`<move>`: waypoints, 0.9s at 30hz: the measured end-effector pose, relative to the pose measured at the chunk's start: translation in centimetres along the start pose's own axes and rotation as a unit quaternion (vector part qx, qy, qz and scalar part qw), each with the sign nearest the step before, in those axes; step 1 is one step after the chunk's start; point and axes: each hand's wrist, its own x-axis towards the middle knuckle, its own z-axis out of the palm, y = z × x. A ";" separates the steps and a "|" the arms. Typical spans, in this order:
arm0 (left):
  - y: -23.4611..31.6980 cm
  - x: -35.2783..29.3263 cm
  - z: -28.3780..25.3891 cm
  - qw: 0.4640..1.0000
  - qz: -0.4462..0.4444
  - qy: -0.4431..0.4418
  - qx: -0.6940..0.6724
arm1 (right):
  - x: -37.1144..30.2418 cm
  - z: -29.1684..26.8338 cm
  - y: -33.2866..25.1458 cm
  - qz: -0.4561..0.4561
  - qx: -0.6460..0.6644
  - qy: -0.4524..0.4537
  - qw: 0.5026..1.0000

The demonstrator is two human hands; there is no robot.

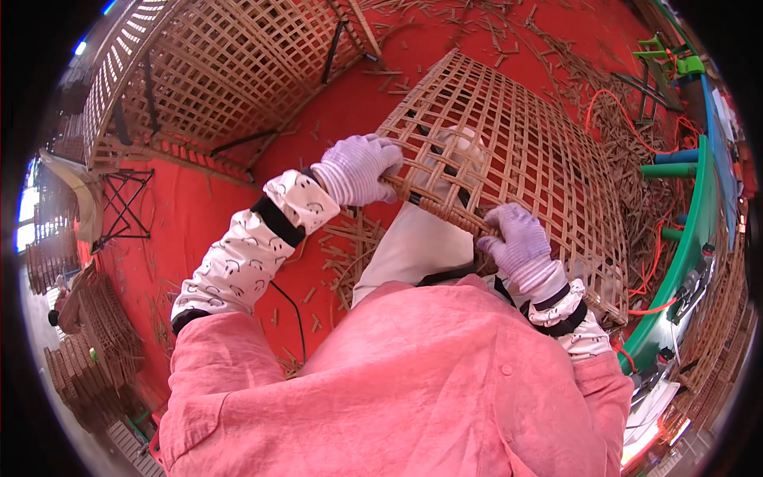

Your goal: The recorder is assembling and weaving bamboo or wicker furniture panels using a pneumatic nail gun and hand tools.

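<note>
A brown openwork wicker panel (pixel 449 211) rests over my lap, slanting away to the right. Its near edge is wrapped tightly with strips over a dark bar, and light trousers show through the lattice. My left hand (pixel 362 168), in a lilac striped glove, is closed on the left end of that edge, with the fingertips partly hidden. At the right end of the same edge is my right hand (pixel 518 238), gloved alike. Its thumb and fingers pinch the rim; whether a loose strip is also between them cannot be made out.
A large woven wicker piece with a dark frame (pixel 230 71) stands at the upper left. Below it is a black folding stand (pixel 127 208). Cut strips (pixel 350 254) litter the red floor (pixel 199 215). To the right run a green curved rail (pixel 690 230) and an orange cord (pixel 624 119).
</note>
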 end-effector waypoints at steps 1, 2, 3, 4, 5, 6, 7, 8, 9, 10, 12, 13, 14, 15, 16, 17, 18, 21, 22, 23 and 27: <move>-0.2 -0.3 0.3 0.999 0.011 0.024 -0.019 | 0.0 0.0 0.1 -0.014 0.006 0.018 1.000; -0.4 -0.7 0.7 0.998 0.012 0.043 -0.035 | -0.1 0.0 0.2 -0.028 0.017 0.024 0.999; -0.9 -1.1 0.9 0.996 0.024 0.069 -0.055 | -0.1 0.1 0.2 -0.019 0.021 0.016 0.999; -1.5 -1.5 1.1 0.993 0.035 0.104 -0.052 | -0.1 0.0 0.3 -0.020 0.035 0.016 0.999; -2.3 -2.0 1.0 0.989 -0.008 0.113 -0.096 | 0.0 0.0 0.4 -0.016 0.025 0.018 0.999; -3.4 -2.4 0.9 0.981 -0.036 0.129 -0.140 | 0.1 -0.1 0.5 -0.020 0.024 0.006 0.999; -4.4 -2.8 0.8 0.971 -0.077 0.142 -0.179 | 0.2 -0.1 0.5 -0.015 0.025 0.004 1.000; -5.5 -3.4 0.8 0.961 -0.102 0.080 -0.245 | 0.2 -0.1 0.5 -0.019 0.011 0.006 1.000; -6.2 -3.5 1.2 0.937 -0.097 0.047 -0.333 | 0.4 -0.2 0.6 -0.018 0.008 0.006 1.000; -6.7 -3.6 1.8 0.904 -0.100 0.017 -0.414 | 0.5 -0.2 0.6 -0.015 0.007 0.001 1.000; -7.7 -3.4 2.8 0.852 -0.098 -0.003 -0.514 | 0.6 -0.2 0.5 0.001 0.010 -0.018 1.000; -8.1 -3.1 3.2 0.838 -0.101 0.003 -0.536 | 0.6 -0.2 0.4 0.001 0.011 -0.023 1.000; -8.4 -2.8 3.6 0.824 -0.101 0.002 -0.558 | 0.6 -0.3 0.3 0.006 0.012 -0.026 1.000; -8.7 -2.6 3.9 0.807 -0.101 0.005 -0.582 | 0.6 -0.5 0.1 0.024 0.012 -0.032 0.999; -8.9 -2.3 4.2 0.808 -0.098 -0.004 -0.581 | 0.6 -0.7 -0.2 0.012 -0.001 -0.032 0.999; -9.1 -2.2 4.3 0.809 -0.095 -0.008 -0.580 | 0.7 -1.0 -0.5 0.012 -0.013 -0.033 0.999; -9.2 -2.1 4.4 0.812 -0.099 -0.011 -0.576 | 0.9 -1.2 -1.0 0.039 -0.033 -0.051 0.997; -9.3 -2.0 4.4 0.815 -0.078 -0.016 -0.574 | 2.6 -1.8 -2.9 -0.025 -0.063 -0.005 0.998; -9.3 -2.0 4.4 0.804 -0.079 -0.017 -0.589 | 3.7 -1.8 -3.6 -0.078 -0.056 0.023 0.995; -9.2 -2.0 4.4 0.793 -0.071 -0.013 -0.605 | 5.0 -1.3 -4.5 -0.115 -0.016 0.014 0.993; -8.5 -2.2 4.6 0.813 -0.050 0.012 -0.580 | 9.3 2.4 -8.1 -0.154 0.034 -0.013 0.987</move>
